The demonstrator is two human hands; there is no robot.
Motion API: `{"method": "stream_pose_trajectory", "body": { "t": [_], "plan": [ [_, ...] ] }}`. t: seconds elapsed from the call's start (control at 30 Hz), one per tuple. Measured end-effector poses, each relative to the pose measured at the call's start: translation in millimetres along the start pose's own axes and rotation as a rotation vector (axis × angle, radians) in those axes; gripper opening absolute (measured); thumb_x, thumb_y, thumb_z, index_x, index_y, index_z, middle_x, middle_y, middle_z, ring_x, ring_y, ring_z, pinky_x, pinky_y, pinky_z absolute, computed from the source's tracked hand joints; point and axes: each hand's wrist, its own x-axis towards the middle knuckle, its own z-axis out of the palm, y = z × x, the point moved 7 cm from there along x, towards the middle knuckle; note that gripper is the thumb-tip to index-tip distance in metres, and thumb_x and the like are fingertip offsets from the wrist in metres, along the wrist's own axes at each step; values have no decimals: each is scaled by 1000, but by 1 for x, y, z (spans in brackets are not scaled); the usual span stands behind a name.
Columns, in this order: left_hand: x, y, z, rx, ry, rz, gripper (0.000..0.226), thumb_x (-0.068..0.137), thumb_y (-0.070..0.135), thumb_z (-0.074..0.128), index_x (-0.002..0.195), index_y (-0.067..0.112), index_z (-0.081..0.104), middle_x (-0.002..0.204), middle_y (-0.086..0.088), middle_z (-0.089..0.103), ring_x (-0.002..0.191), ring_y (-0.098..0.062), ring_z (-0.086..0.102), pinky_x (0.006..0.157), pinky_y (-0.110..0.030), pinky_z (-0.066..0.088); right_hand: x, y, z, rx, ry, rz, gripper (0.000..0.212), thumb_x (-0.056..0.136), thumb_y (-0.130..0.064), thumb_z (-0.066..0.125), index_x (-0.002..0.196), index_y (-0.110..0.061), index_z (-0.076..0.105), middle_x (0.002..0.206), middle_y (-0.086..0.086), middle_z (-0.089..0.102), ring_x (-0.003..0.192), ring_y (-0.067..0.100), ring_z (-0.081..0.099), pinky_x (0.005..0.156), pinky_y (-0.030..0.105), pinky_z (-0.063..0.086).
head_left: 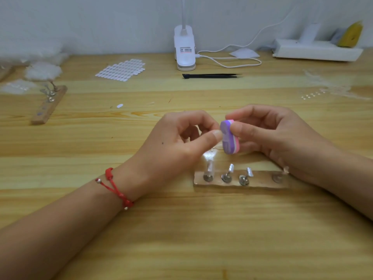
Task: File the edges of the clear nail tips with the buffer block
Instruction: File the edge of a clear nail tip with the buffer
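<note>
Buffer block [230,138], purple on the near face with white and pink layers behind, is held above the worktop [181,229], gripped by the right hand [272,134] with the thumb across its front and the fingers curled behind. The left hand [177,142] has its thumb and forefinger pinched together right against the block's left edge; whether a tip sits between them cannot be told, as anything there is too small and clear to make out.

Just below the block, a wooden holder strip [242,181] lies across the worktop, its right end under the right wrist. Metal stands [227,174] rise from it, and the leftmost one carries a blurred clear nail tip [209,158] close under the left thumb. The near half of the worktop is bare wood round both forearms.

Well beyond the hands lie black tweezers [212,75], a sheet of white oval tabs [121,69] and a white clip lamp base [184,49]. A second wooden strip [48,106] lies far left.
</note>
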Motion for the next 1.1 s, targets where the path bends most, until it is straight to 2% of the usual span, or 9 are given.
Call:
{"method": "stream_pose_trajectory", "body": {
  "t": [0.13, 0.33, 0.47, 0.57, 0.67, 0.73, 0.8, 0.9, 1.1],
  "plan": [
    [1, -2, -10, -45, 102, -6, 11, 81, 24, 59, 71, 21, 61, 56, 17, 50, 53, -4, 39, 52, -14, 32, -2, 0, 3, -25, -37, -10, 19, 64, -25, 77, 82, -19, 77, 85, 5, 75, 74, 17, 72, 67, 26, 58],
    [1, -4, -4, -13, 52, -29, 12, 80, 27, 60, 71, 20, 62, 59, 14, 49, 56, -8, 41, 55, -21, 34, 0, 0, -1, -17, 17, -26, 19, 65, -25, 75, 83, -17, 75, 81, 4, 75, 71, 14, 72, 65, 23, 57],
    [3, -12, -18, -63, 228, -66, 18, 88, 19, 66, 70, 23, 62, 51, 17, 48, 50, -4, 38, 50, -13, 33, -3, -3, 8, -61, -48, -42, 12, 68, -20, 75, 80, -18, 75, 81, 4, 75, 73, 15, 72, 65, 20, 56],
    [3, -13, -24, -118, 303, -78, 15, 86, 21, 68, 70, 23, 66, 47, 17, 50, 47, -2, 37, 49, -11, 32, 1, 0, 1, 58, -1, 0, 8, 75, -14, 68, 76, -20, 74, 74, 7, 70, 71, 18, 72, 63, 23, 57],
    [3, -10, -19, -168, 239, -66, 9, 81, 24, 71, 72, 20, 70, 47, 16, 52, 47, -4, 37, 49, -12, 33, 5, 4, 0, 128, 8, 66, 38, 89, -1, 44, 74, -17, 76, 71, 5, 57, 53, 12, 54, 49, 25, 51],
    [3, -8, -15, -195, 190, -65, 10, 75, 29, 71, 74, 20, 72, 46, 15, 53, 45, -2, 38, 48, -12, 33, 6, 5, 3, 75, -20, 65, 30, 83, -11, 48, 77, -19, 76, 69, 0, 51, 51, 10, 40, 41, 20, 40],
    [3, -5, -12, -195, 155, -57, 14, 73, 32, 69, 76, 19, 73, 44, 15, 52, 44, 0, 41, 47, -11, 34, 4, 2, 4, -68, -38, 16, 12, 79, -24, 65, 83, -24, 76, 65, -4, 46, 52, 9, 34, 41, 17, 35],
    [3, -5, -9, -175, 105, -66, 18, 75, 30, 69, 81, 14, 74, 44, 15, 52, 44, 0, 41, 48, -11, 34, 2, 0, 4, -180, -31, -25, 17, 71, -40, 73, 82, -28, 75, 57, -11, 45, 49, 8, 34, 42, 14, 34],
    [2, -5, -5, -114, 75, -56, 17, 72, 38, 70, 76, 22, 73, 54, 14, 56, 53, -13, 41, 51, -24, 33, 1, 0, 2, -154, -18, -26, 13, 73, -38, 75, 75, -25, 74, 53, -8, 38, 48, 7, 32, 40, 14, 33]
  ]
}}
